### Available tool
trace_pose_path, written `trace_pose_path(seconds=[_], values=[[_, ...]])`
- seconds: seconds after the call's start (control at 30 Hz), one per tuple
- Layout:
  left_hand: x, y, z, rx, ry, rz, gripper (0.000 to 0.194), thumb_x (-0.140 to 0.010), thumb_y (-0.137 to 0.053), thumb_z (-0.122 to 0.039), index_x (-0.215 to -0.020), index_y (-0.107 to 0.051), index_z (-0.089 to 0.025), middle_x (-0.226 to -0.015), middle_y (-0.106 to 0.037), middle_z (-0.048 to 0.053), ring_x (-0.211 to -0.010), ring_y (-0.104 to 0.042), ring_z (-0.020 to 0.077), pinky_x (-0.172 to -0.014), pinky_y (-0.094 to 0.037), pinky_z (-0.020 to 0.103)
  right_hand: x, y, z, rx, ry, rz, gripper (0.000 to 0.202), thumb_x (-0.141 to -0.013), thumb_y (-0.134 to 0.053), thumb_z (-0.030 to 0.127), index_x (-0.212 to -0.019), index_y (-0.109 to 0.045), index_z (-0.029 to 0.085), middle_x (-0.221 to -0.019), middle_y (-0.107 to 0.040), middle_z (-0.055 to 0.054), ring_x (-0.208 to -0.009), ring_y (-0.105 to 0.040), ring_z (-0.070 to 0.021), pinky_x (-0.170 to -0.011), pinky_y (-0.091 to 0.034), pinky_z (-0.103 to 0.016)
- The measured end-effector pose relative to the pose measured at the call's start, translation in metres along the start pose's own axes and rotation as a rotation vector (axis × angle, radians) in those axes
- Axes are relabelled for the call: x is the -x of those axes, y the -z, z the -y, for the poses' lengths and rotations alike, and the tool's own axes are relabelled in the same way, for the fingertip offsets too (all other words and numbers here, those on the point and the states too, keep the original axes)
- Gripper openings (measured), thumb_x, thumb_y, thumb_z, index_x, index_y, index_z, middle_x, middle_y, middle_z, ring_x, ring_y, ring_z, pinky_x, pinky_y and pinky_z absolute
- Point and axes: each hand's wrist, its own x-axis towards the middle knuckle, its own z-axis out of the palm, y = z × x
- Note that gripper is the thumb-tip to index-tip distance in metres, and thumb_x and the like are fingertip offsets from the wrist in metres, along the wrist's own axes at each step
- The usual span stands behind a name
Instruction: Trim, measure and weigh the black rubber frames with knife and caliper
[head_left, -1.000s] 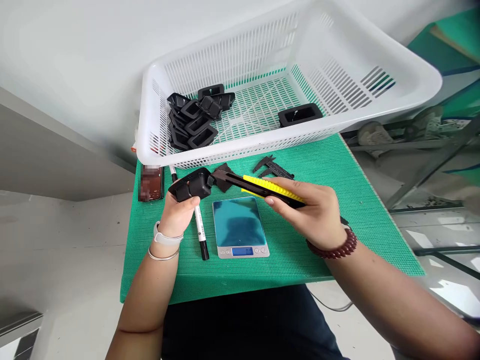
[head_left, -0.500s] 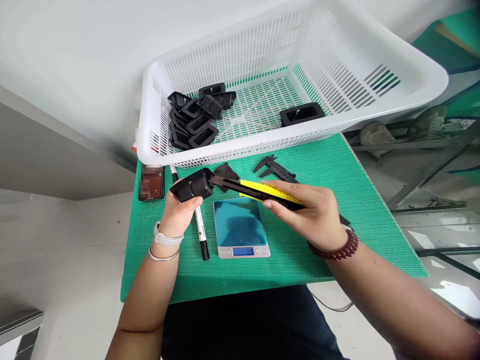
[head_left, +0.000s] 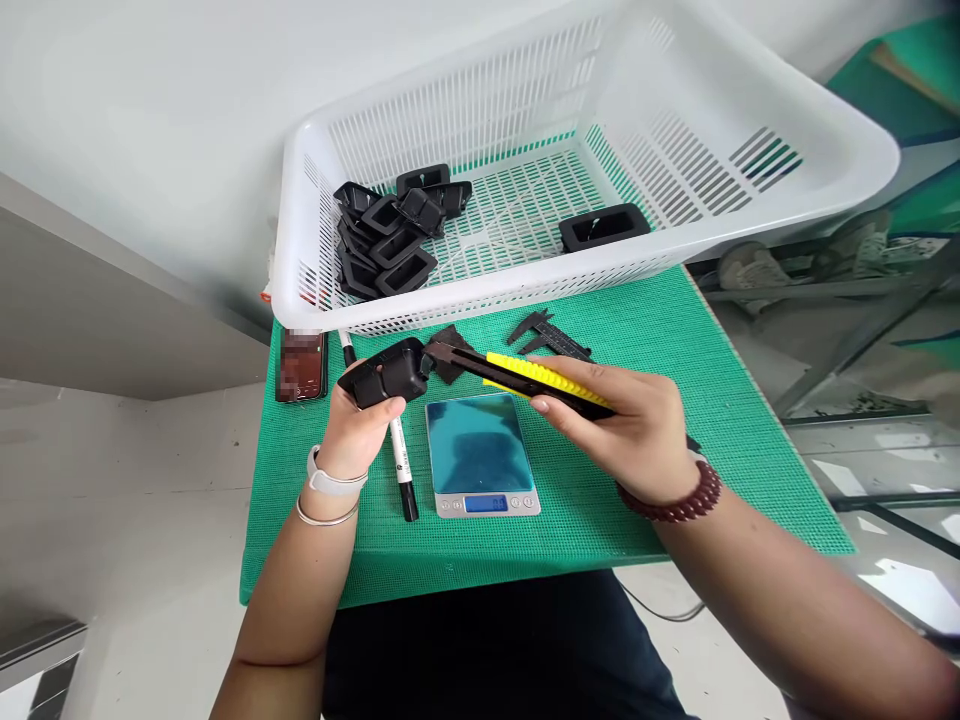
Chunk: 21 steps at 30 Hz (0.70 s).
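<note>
My left hand grips a black plastic part, a recessed piece with a flange, its rounded back turned toward me. In my right hand is a yellow and black utility knife, pointed leftward. The knife's tip is close by the right end of the part; whether they touch I cannot tell. Below the knife lies a small digital scale with a shiny blue-green plate. A white marker with a black cap rests left of the scale. Behind the knife are a dark scrap and a black caliper.
A white perforated basket spans the back of the green-covered table. Several similar black parts are heaped at its left, and another black part sits toward its right. A phone lies at the table's left edge.
The knife and my right hand have shifted slightly right, so the knife's tip has drawn back a little from the part's end. My left hand still holds the part in nearly the same place.
</note>
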Motion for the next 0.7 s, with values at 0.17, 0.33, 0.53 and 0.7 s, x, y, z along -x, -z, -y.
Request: trace_pose_path(seconds=[0.17,0.33,0.53,0.7], values=[[0.0004,-0.0006,-0.0005,-0.004,-0.017,-0.018,0.036,-0.054,-0.092,-0.031,-0.084,-0.073,-0.026,-0.099,-0.074,0.002,-0.113,-0.065,0.0278,-0.103,-0.049,0.048,0.0000,0.0001,0.0004,-0.002,0.004,0.012,0.025,-0.088,-0.068,0.035,-0.111,-0.072,0.025,-0.090,-0.079,-0.002,-0.066,-0.073,-0.0164,-0.058,-0.058,-0.025],[-0.0001,-0.0012,-0.0002,0.006,-0.005,-0.013,0.034,-0.054,-0.092,-0.031,-0.083,-0.074,-0.026,-0.098,-0.075,0.001,-0.111,-0.066,0.0258,-0.103,-0.049,0.045,-0.0001,-0.0003,0.0011,-0.012,0.014,0.016,0.026,-0.088,-0.069,0.035,-0.111,-0.071,0.024,-0.089,-0.079,-0.002,-0.065,-0.073,-0.0164,-0.059,-0.059,-0.025],[-0.0016,0.0002,0.0019,-0.001,-0.011,-0.011,0.037,-0.055,-0.092,-0.032,-0.086,-0.074,-0.025,-0.102,-0.074,0.003,-0.116,-0.064,0.0283,-0.106,-0.048,0.048,0.0005,-0.0020,0.0012,-0.004,0.005,0.007,0.026,-0.088,-0.068,0.034,-0.113,-0.071,0.025,-0.093,-0.079,-0.003,-0.071,-0.075,-0.0189,-0.064,-0.061,-0.027],[-0.0029,0.0006,0.0028,-0.008,-0.013,-0.007,0.036,-0.056,-0.091,-0.031,-0.087,-0.074,-0.027,-0.104,-0.075,0.002,-0.117,-0.064,0.0288,-0.106,-0.048,0.049,0.0004,-0.0030,0.0015,-0.011,0.009,0.020,0.026,-0.088,-0.069,0.033,-0.113,-0.071,0.025,-0.094,-0.079,-0.003,-0.071,-0.075,-0.0183,-0.064,-0.061,-0.027]])
